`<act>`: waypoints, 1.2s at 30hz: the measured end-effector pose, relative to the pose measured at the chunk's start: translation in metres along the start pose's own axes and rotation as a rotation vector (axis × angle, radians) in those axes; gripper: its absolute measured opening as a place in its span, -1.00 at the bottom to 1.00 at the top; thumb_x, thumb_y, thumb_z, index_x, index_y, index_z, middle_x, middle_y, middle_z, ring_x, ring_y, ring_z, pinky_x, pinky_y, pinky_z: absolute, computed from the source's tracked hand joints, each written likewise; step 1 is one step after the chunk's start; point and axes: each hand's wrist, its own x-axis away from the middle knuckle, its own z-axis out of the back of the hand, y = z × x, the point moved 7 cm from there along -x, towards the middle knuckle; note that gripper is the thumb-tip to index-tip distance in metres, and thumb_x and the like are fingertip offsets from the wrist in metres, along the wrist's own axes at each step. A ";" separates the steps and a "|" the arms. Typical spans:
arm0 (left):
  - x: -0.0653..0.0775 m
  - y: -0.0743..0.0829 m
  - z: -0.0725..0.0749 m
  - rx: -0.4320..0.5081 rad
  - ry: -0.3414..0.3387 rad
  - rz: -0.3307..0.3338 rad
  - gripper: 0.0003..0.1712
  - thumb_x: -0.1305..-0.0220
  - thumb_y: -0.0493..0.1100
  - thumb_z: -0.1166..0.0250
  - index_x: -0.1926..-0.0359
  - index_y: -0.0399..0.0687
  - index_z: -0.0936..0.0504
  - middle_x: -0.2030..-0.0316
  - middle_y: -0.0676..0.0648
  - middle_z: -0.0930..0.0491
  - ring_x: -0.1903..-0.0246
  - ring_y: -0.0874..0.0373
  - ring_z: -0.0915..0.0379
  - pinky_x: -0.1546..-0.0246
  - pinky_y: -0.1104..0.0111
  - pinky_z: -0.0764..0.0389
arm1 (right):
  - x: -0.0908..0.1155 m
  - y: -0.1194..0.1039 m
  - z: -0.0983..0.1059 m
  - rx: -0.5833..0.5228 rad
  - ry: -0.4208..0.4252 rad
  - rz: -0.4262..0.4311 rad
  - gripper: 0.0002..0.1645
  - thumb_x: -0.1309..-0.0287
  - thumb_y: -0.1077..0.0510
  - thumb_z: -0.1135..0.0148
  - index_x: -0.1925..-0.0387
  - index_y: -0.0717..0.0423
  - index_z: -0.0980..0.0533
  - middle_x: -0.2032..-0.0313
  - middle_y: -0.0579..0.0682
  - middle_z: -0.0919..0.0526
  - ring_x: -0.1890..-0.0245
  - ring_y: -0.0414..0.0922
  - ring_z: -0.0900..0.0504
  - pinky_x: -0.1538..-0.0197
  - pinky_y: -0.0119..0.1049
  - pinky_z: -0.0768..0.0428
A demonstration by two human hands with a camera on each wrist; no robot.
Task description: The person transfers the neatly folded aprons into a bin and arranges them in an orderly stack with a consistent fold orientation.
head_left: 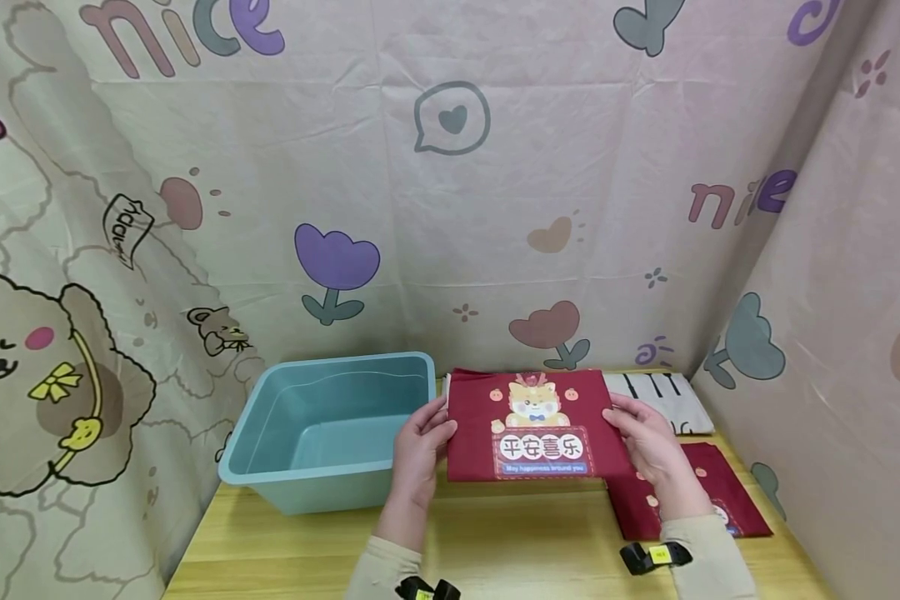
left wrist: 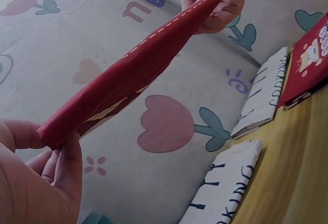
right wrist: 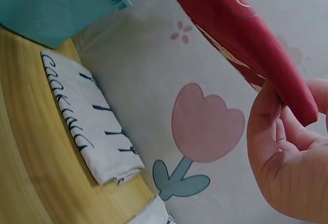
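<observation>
A folded red cloth [head_left: 528, 446] with a cartoon dog and lettering printed on it is held up over the table between both hands. My left hand [head_left: 420, 446] pinches its left edge, thumb on the printed side. At the opposite edge my right hand [head_left: 654, 450] pinches it the same way. Seen edge-on in the left wrist view, the cloth [left wrist: 128, 78] is a thin folded stack with pale stitching. The right wrist view shows the right hand [right wrist: 292, 162] gripping the cloth's corner, fingers curled beneath. Another folded red cloth [head_left: 727, 487] lies beneath the right forearm.
A teal plastic bin [head_left: 322, 493] stands at the left of the wooden table [head_left: 525, 542]. Two folded white cloths with dark lettering, one nearer [left wrist: 225, 183] and one farther [left wrist: 264, 93], lie along the back. A printed curtain [head_left: 450, 217] hangs behind the table.
</observation>
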 end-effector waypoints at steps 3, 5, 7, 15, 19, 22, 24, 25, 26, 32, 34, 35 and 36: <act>-0.001 0.003 0.005 0.000 0.005 -0.010 -0.44 -0.24 -0.37 -0.30 -0.29 -0.27 -0.49 0.11 -0.07 -0.64 0.22 0.20 -0.54 0.29 0.38 -0.59 | 0.000 -0.002 -0.007 -0.030 -0.001 0.011 -0.62 -0.37 0.29 -0.11 -0.18 0.21 -0.37 0.18 -0.11 -0.59 0.22 -0.21 -0.64 0.18 -0.24 -0.68; -0.002 0.005 0.008 0.004 0.006 -0.018 -0.43 -0.25 -0.37 -0.30 -0.29 -0.29 -0.48 0.10 -0.08 -0.63 0.20 0.20 -0.54 0.28 0.38 -0.59 | -0.001 -0.002 -0.010 -0.041 0.009 0.019 -0.68 -0.35 0.31 -0.11 -0.11 0.16 -0.42 0.20 -0.11 -0.60 0.24 -0.21 -0.64 0.20 -0.25 -0.68; -0.002 0.007 0.011 0.007 0.012 -0.018 -0.43 -0.25 -0.37 -0.29 -0.29 -0.29 -0.48 0.09 -0.08 -0.63 0.20 0.20 -0.53 0.28 0.38 -0.58 | -0.001 -0.001 -0.014 -0.048 0.018 0.017 -0.72 -0.35 0.32 -0.10 -0.06 0.11 -0.44 0.20 -0.12 -0.59 0.25 -0.22 -0.64 0.21 -0.26 -0.68; -0.002 0.013 0.027 -0.011 0.026 -0.030 -0.45 -0.29 -0.33 -0.29 -0.30 -0.26 -0.48 0.02 -0.11 -0.63 0.15 0.16 -0.54 0.23 0.34 -0.59 | -0.003 -0.001 -0.031 -0.033 0.015 0.033 -0.42 -0.34 0.34 -0.08 -0.33 0.41 -0.20 0.19 -0.12 -0.58 0.24 -0.24 -0.64 0.19 -0.29 -0.67; -0.002 0.015 0.035 -0.014 0.034 -0.026 -0.44 -0.30 -0.30 -0.29 -0.32 -0.23 -0.47 -0.02 -0.12 -0.62 0.13 0.15 -0.54 0.22 0.33 -0.60 | -0.004 0.001 -0.040 -0.039 0.007 0.032 -0.37 -0.34 0.34 -0.08 -0.35 0.45 -0.16 0.18 -0.12 -0.59 0.24 -0.24 -0.64 0.18 -0.30 -0.67; -0.003 0.017 0.041 -0.012 0.045 -0.030 -0.44 -0.30 -0.31 -0.29 -0.32 -0.23 -0.47 -0.03 -0.12 -0.61 0.12 0.14 -0.54 0.22 0.33 -0.60 | -0.007 0.003 -0.046 -0.058 0.010 0.025 -0.44 -0.33 0.36 -0.07 -0.31 0.42 -0.21 0.20 -0.12 -0.60 0.25 -0.23 -0.64 0.20 -0.30 -0.67; -0.004 0.018 0.044 -0.013 0.053 -0.033 -0.44 -0.29 -0.31 -0.29 -0.31 -0.24 -0.47 -0.03 -0.12 -0.61 0.11 0.13 -0.53 0.21 0.32 -0.60 | -0.008 0.004 -0.049 -0.070 0.010 0.022 -0.47 -0.32 0.38 -0.07 -0.28 0.40 -0.24 0.22 -0.11 -0.61 0.28 -0.22 -0.64 0.22 -0.30 -0.67; -0.004 0.019 0.046 -0.017 0.057 -0.034 -0.44 -0.28 -0.31 -0.30 -0.31 -0.22 -0.48 -0.03 -0.12 -0.61 0.10 0.13 -0.53 0.21 0.32 -0.60 | -0.008 0.005 -0.051 -0.075 0.011 0.023 -0.48 -0.31 0.38 -0.07 -0.28 0.40 -0.25 0.23 -0.11 -0.61 0.28 -0.21 -0.64 0.22 -0.30 -0.67; -0.004 0.019 0.048 -0.017 0.062 -0.034 -0.43 -0.28 -0.31 -0.31 -0.31 -0.22 -0.48 -0.04 -0.12 -0.61 0.10 0.12 -0.53 0.20 0.31 -0.60 | -0.008 0.005 -0.053 -0.078 0.010 0.024 -0.47 -0.31 0.39 -0.07 -0.27 0.41 -0.25 0.23 -0.11 -0.61 0.28 -0.22 -0.64 0.22 -0.30 -0.67; -0.006 0.022 0.058 -0.028 0.073 -0.031 -0.42 -0.28 -0.29 -0.31 -0.32 -0.22 -0.46 -0.07 -0.13 -0.59 0.08 0.11 -0.52 0.20 0.32 -0.61 | -0.009 0.006 -0.064 -0.103 -0.003 0.030 -0.48 -0.30 0.40 -0.06 -0.26 0.45 -0.24 0.25 -0.10 -0.60 0.30 -0.23 -0.63 0.23 -0.32 -0.66; -0.006 0.023 0.062 -0.032 0.073 -0.028 -0.41 -0.30 -0.29 -0.29 -0.34 -0.23 -0.44 -0.07 -0.11 -0.59 0.08 0.14 -0.52 0.20 0.33 -0.61 | -0.009 0.007 -0.069 -0.105 -0.006 0.029 -0.49 -0.31 0.40 -0.06 -0.25 0.46 -0.25 0.25 -0.10 -0.61 0.31 -0.23 -0.63 0.24 -0.33 -0.65; -0.006 0.024 0.063 -0.033 0.074 -0.027 -0.42 -0.31 -0.29 -0.29 -0.34 -0.24 -0.44 -0.06 -0.10 -0.59 0.09 0.15 -0.52 0.20 0.34 -0.61 | -0.009 0.007 -0.071 -0.105 -0.008 0.028 -0.49 -0.31 0.40 -0.06 -0.25 0.46 -0.25 0.25 -0.10 -0.61 0.32 -0.23 -0.63 0.25 -0.33 -0.66; -0.007 0.025 0.065 -0.028 0.078 -0.024 -0.41 -0.30 -0.30 -0.29 -0.34 -0.24 -0.43 -0.05 -0.09 -0.60 0.09 0.16 -0.53 0.20 0.35 -0.61 | -0.009 0.008 -0.074 -0.105 -0.011 0.027 -0.49 -0.32 0.40 -0.06 -0.26 0.47 -0.25 0.25 -0.09 -0.61 0.32 -0.22 -0.63 0.25 -0.33 -0.66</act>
